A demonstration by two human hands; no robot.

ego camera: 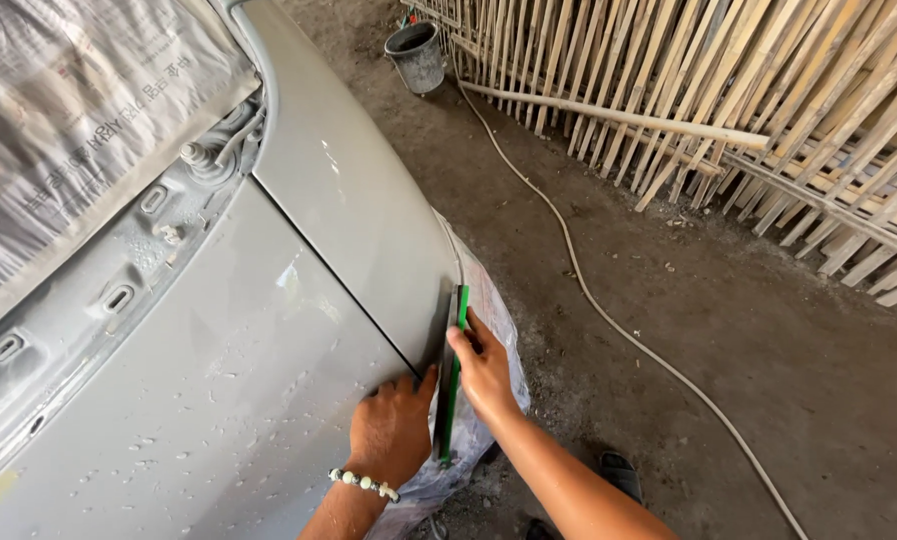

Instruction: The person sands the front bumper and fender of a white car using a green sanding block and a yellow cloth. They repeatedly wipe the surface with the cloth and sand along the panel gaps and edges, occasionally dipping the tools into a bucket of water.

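Leftmost, newspaper masking [79, 110] covers the glass above a grey, primer-coated car body panel [219, 400], whose surface is speckled with wet droplets and looks hard and probably slick under the fingers. Next comes the left hand [391, 428], with a bead bracelet [365, 484] at the wrist; it lies flat and spread on the panel, thumb up against the tool, gripping nothing. Just to its right, a long green sanding block [453, 375] stands nearly upright along the fender edge [369, 200], pressed against the metal. It appears stiff, light and narrow, best held along its spine, with pressure spread over its length so that it does not tip off the curved edge. The right hand [484, 370] clasps its upper half, fingers wrapped over the back. Behind it hangs a plastic masking sheet [494, 310]; further right a hose [609, 320] crosses the dirt floor [749, 380] before a bamboo fence [769, 110].
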